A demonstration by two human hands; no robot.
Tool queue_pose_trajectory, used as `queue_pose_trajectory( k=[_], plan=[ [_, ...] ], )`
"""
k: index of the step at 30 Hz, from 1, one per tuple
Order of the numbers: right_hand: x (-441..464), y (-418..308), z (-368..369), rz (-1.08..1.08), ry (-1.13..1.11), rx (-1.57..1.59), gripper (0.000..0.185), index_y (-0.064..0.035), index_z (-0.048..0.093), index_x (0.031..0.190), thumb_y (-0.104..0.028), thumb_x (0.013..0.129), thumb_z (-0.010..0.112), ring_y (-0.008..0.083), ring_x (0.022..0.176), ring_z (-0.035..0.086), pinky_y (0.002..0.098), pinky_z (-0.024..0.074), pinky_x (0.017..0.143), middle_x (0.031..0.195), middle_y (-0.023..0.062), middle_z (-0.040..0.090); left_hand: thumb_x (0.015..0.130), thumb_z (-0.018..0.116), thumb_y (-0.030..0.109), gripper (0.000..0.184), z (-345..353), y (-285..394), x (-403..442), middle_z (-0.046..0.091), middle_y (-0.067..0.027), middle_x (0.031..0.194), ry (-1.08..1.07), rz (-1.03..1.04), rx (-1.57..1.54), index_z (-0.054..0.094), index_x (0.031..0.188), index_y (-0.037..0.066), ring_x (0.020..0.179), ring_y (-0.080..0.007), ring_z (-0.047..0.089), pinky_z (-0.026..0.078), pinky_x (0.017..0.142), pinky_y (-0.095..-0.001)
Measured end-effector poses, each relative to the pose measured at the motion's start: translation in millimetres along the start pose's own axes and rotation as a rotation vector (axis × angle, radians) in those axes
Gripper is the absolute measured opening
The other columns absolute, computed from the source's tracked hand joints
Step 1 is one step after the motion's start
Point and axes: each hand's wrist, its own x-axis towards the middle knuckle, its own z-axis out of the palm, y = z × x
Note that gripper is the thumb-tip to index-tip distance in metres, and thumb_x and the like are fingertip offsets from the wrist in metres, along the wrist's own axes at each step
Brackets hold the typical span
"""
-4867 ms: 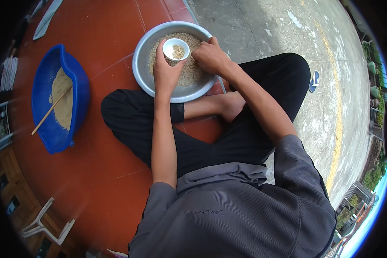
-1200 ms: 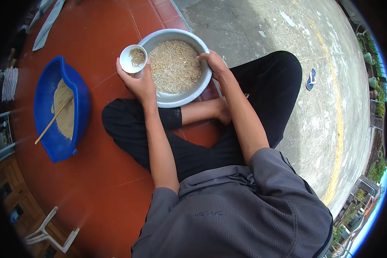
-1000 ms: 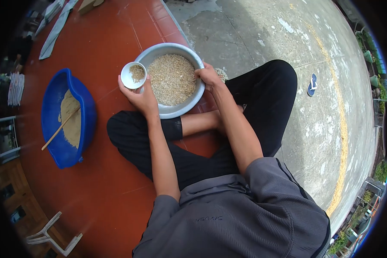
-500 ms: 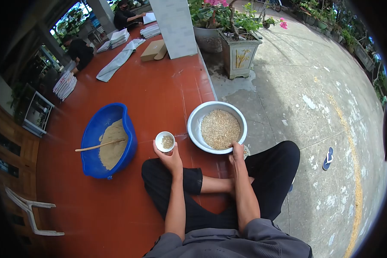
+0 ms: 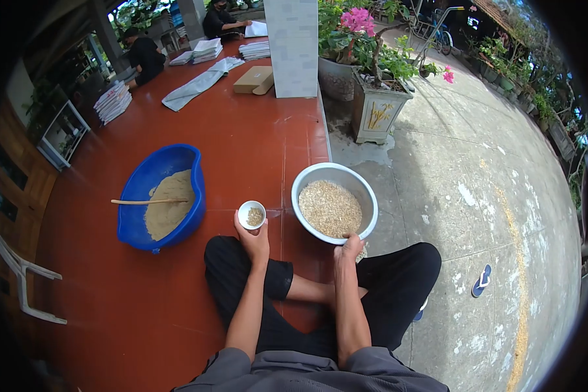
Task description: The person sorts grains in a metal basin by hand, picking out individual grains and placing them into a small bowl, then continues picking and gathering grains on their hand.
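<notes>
The left hand point(image 5: 256, 245) grasped a cup point(image 5: 243, 212) mouth-up, likely against spilling its grain point(image 5: 255, 217), while the right hand point(image 5: 349, 248) gripped a bowl point(image 5: 371, 198) by its near rim, presumably for steadiness.

Bright daylight, dark fisheye-curved edges

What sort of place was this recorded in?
Probably the open porch of a house or similar building: a glossy red floor ends at a rough concrete yard, a pale pillar stands near that edge, and a square planter sits just beyond it.
</notes>
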Motion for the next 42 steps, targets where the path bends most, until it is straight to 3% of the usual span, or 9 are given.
queue_pose_trajectory(
  k=[3, 10, 13, 16, 23, 26, 30, 35, 42],
  plan=[
    [-25, -9, 6, -0.068, -0.053, -0.302, 0.064, 0.0038, 0.057, 0.132, 0.017, 0.069, 0.05, 0.0346, 0.112, 0.064, 0.0449, 0.0543, 0.099, 0.125, 0.0141, 0.064, 0.095, 0.083, 0.002, 0.088, 2, -1, -1, 0.051, -0.019, 0.158, 0.025, -0.081, -0.109, 0.032, 0.167, 0.003, 0.14, -0.0288, 0.06, 0.056, 0.111, -0.0397],
    [-32, -2, 18, -0.048, -0.002, -0.16, 0.055, 0.0033, 0.061, 0.124, 0.015, 0.071, 0.051, 0.0274, 0.103, 0.066, 0.0362, 0.0546, 0.089, 0.111, 0.0096, 0.064, 0.094, 0.084, 0.0, 0.09, -2, -9, 1, 0.053, -0.0184, 0.157, 0.079, -0.017, -0.092, 0.032, 0.167, 0.005, 0.138, -0.0283, 0.061, 0.056, 0.11, -0.0396],
    [-21, -11, 9, -0.052, -0.16, -0.248, 0.055, -0.0005, 0.064, 0.126, 0.014, 0.074, 0.053, 0.0165, 0.081, 0.055, 0.0298, 0.0484, 0.068, 0.103, 0.0052, 0.063, 0.094, 0.085, 0.002, 0.09, 2, -6, 1, 0.053, -0.019, 0.156, 0.057, -0.075, -0.116, 0.033, 0.167, 0.004, 0.136, -0.0282, 0.063, 0.058, 0.106, -0.0384],
    [-29, -14, 22, 0.136, 0.0, 0.073, 0.061, 0.0002, 0.06, 0.133, 0.015, 0.074, 0.053, 0.0173, 0.091, 0.053, 0.0309, 0.0477, 0.075, 0.109, 0.0072, 0.058, 0.094, 0.084, 0.0, 0.089, 2, -8, 0, 0.055, -0.0187, 0.154, 0.062, -0.043, -0.047, 0.033, 0.167, 0.004, 0.135, -0.0281, 0.064, 0.059, 0.106, -0.0386],
    [-15, -11, 6, 0.09, -0.136, -0.161, 0.067, 0.0011, 0.055, 0.137, 0.017, 0.072, 0.048, 0.0307, 0.112, 0.061, 0.044, 0.0538, 0.101, 0.123, 0.0131, 0.058, 0.093, 0.084, -0.001, 0.09, 3, -2, 0, 0.057, -0.0187, 0.151, 0.059, -0.061, -0.129, 0.032, 0.166, 0.004, 0.134, -0.0266, 0.064, 0.058, 0.107, -0.0367],
    [3, 14, -6, 0.189, 0.028, 0.119, 0.059, -0.0048, 0.056, 0.127, 0.016, 0.072, 0.052, 0.0229, 0.089, 0.052, 0.0373, 0.0484, 0.08, 0.103, 0.0056, 0.052, 0.094, 0.084, -0.001, 0.089, 0, -11, 1, 0.057, -0.0187, 0.151, 0.062, -0.004, -0.099, 0.033, 0.166, 0.004, 0.134, -0.0265, 0.064, 0.058, 0.106, -0.0361],
    [-11, 2, -6, 0.084, -0.076, -0.177, 0.063, -0.004, 0.056, 0.127, 0.018, 0.068, 0.053, 0.0241, 0.091, 0.054, 0.0387, 0.0497, 0.082, 0.108, 0.0081, 0.053, 0.093, 0.085, 0.001, 0.089, 3, -8, 2, 0.056, -0.0189, 0.152, 0.054, -0.038, -0.116, 0.034, 0.166, 0.004, 0.134, -0.0259, 0.064, 0.058, 0.106, -0.036],
    [-12, 1, 8, 0.157, 0.103, 0.058, 0.054, 0.0014, 0.06, 0.124, 0.015, 0.072, 0.051, 0.0259, 0.101, 0.061, 0.0381, 0.0542, 0.094, 0.108, 0.0073, 0.058, 0.095, 0.084, 0.002, 0.089, -2, -7, 0, 0.055, -0.019, 0.155, 0.034, -0.02, -0.051, 0.031, 0.167, 0.004, 0.136, -0.0269, 0.063, 0.055, 0.109, -0.038],
    [-30, 4, 9, 0.045, -0.112, -0.184, 0.06, 0.003, 0.061, 0.131, 0.014, 0.073, 0.052, 0.022, 0.094, 0.063, 0.0314, 0.0514, 0.078, 0.107, 0.0079, 0.065, 0.096, 0.083, 0.001, 0.089, 3, -3, -1, 0.052, -0.0196, 0.156, 0.03, -0.054, -0.133, 0.03, 0.167, 0.004, 0.137, -0.0298, 0.062, 0.056, 0.111, -0.0417]
  ],
)
